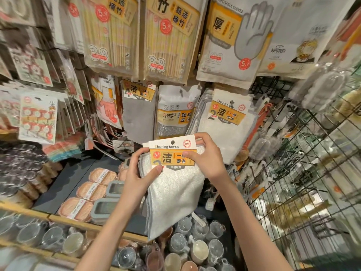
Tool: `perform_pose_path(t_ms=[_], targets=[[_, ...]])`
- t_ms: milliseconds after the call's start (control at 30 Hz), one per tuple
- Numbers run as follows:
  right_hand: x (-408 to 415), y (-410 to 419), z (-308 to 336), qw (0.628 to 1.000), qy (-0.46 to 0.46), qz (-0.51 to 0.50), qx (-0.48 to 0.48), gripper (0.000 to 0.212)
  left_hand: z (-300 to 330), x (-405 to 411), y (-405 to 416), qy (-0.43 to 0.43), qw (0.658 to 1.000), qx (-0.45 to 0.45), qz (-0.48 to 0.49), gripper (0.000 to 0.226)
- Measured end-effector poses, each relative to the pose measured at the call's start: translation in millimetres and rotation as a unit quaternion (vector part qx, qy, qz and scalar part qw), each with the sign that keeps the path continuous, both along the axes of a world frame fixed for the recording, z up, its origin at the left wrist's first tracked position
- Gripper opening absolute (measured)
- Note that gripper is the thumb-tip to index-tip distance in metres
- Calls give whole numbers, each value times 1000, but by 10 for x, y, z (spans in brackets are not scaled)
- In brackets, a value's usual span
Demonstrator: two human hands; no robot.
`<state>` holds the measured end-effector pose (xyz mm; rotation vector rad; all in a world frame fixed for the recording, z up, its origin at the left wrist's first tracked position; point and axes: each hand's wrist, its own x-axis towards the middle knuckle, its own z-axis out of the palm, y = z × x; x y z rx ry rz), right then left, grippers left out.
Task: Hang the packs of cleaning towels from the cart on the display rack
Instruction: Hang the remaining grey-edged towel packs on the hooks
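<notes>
Both my hands pinch one pack of cleaning towels (pixel 172 173) by its card header, left hand (pixel 136 173) at the lower-left corner, right hand (pixel 207 155) at the top-right, cloth hanging straight down. Its hang hole (pixel 172 142) sits below and left of the hung towel packs (pixel 226 118), so the move is up-right. The cleaning sponge pack (pixel 173 114) crowds the left side; I can't see the hook itself.

both hands hold a pack of cleaning towels (pixel 172 184) by its card header: the left hand (pixel 139 173) pinches the lower left corner, the right hand (pixel 205 155) the right edge. an identical pack (pixel 224 122) hangs on the display rack (pixel 271 89) behind.
</notes>
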<state>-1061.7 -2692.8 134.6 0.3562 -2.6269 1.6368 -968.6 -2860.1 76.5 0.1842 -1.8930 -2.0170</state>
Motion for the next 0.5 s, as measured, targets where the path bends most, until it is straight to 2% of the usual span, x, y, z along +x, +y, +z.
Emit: perform_pose_path(t_ms=[367,500], targets=[[-101,176,25,998,25,-19,-53,45,112,-26,144,-18,999,38,28,33],[-131,223,56,997,35,-49,-54,44,95,-55,90,-20,999,17,44,33]])
